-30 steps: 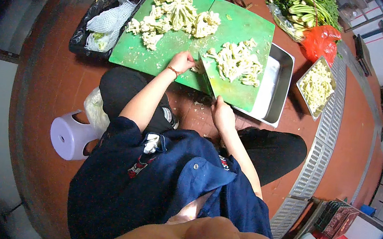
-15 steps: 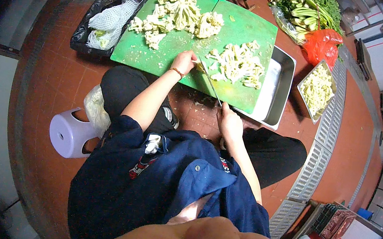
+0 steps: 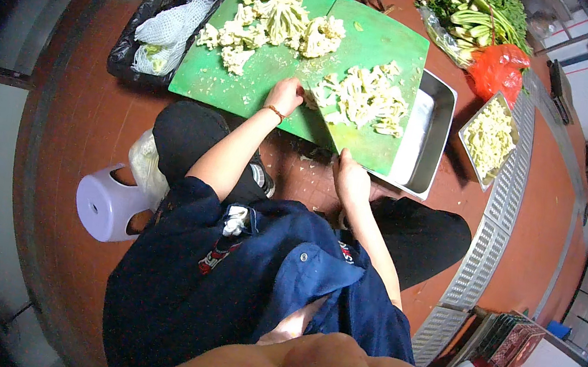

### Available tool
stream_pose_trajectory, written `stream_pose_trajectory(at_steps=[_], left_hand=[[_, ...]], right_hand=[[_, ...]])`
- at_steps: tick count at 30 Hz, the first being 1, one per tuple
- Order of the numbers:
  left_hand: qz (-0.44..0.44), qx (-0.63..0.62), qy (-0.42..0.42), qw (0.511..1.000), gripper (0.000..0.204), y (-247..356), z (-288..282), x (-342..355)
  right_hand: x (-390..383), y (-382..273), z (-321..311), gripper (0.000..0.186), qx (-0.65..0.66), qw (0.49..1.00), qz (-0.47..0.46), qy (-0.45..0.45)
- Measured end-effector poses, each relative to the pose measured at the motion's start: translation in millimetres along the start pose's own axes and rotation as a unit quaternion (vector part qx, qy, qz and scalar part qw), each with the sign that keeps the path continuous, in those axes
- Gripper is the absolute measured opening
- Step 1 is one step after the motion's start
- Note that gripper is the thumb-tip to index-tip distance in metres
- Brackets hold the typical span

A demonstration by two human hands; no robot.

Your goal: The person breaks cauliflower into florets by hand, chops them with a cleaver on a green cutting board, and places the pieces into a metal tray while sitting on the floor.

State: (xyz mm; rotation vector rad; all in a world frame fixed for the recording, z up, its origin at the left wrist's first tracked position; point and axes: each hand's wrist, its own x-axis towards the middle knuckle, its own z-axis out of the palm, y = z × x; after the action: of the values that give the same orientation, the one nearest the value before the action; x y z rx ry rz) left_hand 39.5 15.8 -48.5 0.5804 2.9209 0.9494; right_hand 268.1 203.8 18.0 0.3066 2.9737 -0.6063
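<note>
A green cutting board (image 3: 262, 82) lies before me with cut cauliflower on it. My left hand (image 3: 286, 97), wearing a bracelet, is closed at the board's near middle, pinching a small cauliflower piece (image 3: 310, 99). My right hand (image 3: 351, 179) grips the handle of a knife (image 3: 331, 135) at the board's near edge. Its blade slants up and left, with the tip close to the left fingers; green glare makes the blade hard to make out. Larger cauliflower florets (image 3: 284, 19) sit at the far left of the board. Sliced cauliflower pieces (image 3: 368, 101) are spread to the right of the knife.
Partly under the board's right side is a metal tray (image 3: 431, 137). Farther right stands a metal container (image 3: 488, 144) of cut cauliflower. A black-lined bin (image 3: 123, 55) borders the board's left. Leafy greens (image 3: 472, 19) and a red bag (image 3: 499, 69) lie far right; a purple stool (image 3: 106, 206) stands left.
The knife has turned slightly, so its blade catches the green of the board and looks less distinct. My right hand has shifted slightly away from me; my left hand has barely moved.
</note>
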Motion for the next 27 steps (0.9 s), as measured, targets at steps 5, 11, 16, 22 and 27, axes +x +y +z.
stream_pose_trajectory(at_steps=[5,11,16,22,27], left_hand=[[-0.053,-0.163,0.011,0.985,0.023,-12,-9,8],[-0.11,-0.292,0.209,0.927,0.02,-5,-54,38],[-0.131,-0.356,0.155,0.912,0.019,4,-52,34],[-0.112,-0.364,0.131,0.915,0.019,-10,-55,27],[-0.121,-0.373,0.117,0.912,0.018,17,-53,33]], right_hand=[[1,-4,-6,0.028,0.14,0.99,-0.009,0.035],[18,-21,16,0.028,0.262,0.962,-0.068,0.02],[49,-14,33,0.024,0.275,0.958,-0.008,0.082],[69,54,15,0.023,0.218,0.962,0.077,0.147],[73,159,11,0.021,0.136,0.946,0.142,0.258]])
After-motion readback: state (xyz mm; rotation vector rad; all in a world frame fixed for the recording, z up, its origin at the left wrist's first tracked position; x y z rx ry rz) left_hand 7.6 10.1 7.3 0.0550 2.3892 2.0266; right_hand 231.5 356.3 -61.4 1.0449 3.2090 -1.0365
